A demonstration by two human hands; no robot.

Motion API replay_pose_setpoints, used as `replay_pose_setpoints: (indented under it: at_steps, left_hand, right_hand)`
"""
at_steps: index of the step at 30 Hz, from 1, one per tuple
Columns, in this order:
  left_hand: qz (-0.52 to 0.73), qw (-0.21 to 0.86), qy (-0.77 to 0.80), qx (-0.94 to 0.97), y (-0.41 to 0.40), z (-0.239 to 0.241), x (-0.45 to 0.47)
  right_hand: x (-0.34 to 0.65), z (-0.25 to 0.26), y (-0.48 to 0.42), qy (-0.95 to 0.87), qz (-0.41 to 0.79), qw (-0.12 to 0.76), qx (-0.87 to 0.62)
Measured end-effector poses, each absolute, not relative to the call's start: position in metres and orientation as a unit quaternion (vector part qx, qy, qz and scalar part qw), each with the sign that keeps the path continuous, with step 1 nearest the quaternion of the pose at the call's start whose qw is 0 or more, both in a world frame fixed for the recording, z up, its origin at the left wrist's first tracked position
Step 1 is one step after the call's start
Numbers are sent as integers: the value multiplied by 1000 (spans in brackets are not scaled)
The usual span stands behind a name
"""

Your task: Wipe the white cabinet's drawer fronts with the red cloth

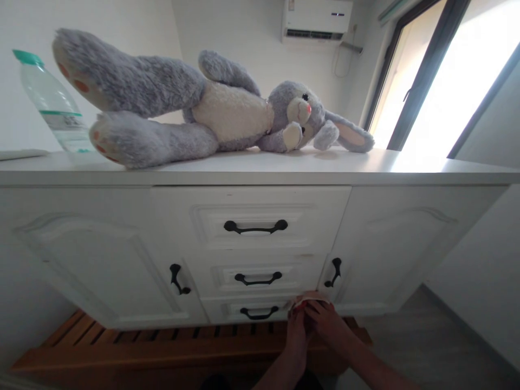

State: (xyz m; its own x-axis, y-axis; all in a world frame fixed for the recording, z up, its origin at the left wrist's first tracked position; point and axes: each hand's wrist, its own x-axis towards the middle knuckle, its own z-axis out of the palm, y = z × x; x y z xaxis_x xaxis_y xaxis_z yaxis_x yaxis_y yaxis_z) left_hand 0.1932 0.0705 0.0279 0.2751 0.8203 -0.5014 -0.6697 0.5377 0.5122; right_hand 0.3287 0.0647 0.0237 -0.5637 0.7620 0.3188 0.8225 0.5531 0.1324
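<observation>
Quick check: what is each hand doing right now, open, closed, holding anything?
Left hand: fingers curled on a small pale cloth by the bottom drawer; grip unclear.
Right hand: fingers on the same cloth; cannot tell if gripping.

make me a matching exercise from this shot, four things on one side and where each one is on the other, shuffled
Things:
1. plush rabbit
2. water bottle
3. air conditioner
4. the person's two hands

Places:
A. high on the back wall
B. low down, at the bottom drawer's right corner
C. lying on its side along the cabinet top
D. at the far left end of the cabinet top

Pairs: 1-C, 2-D, 3-A, 4-B
</observation>
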Motion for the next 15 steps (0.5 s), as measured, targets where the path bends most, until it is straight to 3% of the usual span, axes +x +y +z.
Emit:
replay_pose_setpoints:
  at_steps: [8,15]
  left_hand:
    - [412,795,444,30,66,-21,176]
    - [422,771,477,14,76,-43,121]
  right_hand:
    - [300,-44,66,-855,17,31,-517]
    - [241,-75,79,-873,2,31,-487]
